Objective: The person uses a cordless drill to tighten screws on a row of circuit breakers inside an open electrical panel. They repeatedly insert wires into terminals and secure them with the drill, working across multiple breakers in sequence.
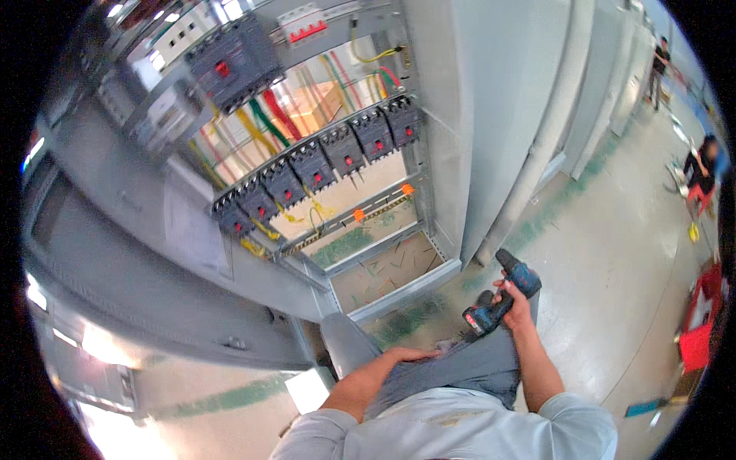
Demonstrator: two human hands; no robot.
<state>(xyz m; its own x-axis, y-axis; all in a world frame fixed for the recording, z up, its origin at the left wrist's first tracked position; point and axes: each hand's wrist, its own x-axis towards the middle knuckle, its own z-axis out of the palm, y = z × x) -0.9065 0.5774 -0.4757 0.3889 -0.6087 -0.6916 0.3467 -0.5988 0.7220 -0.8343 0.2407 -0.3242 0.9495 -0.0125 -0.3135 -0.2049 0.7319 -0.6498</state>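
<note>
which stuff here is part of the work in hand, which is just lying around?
In hand:
right hand gripping blue drill
left hand resting on thigh
open cabinet with row of black breakers

Lying about:
red bin
yellow item on floor

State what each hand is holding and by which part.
The right hand holds a blue cordless drill by its handle grip. The left hand holds nothing; it rests flat on the person's grey trouser leg.

Brightness: bright, even daylight-like.
Glare: blown-out patches along the lower-left rim, pale sheen on the floor (613, 253).
Shadows: soft, faint.
Blur: smeared at the upper left of the cabinet (491, 115).
Distortion: straight edges bent, black corners.
</note>
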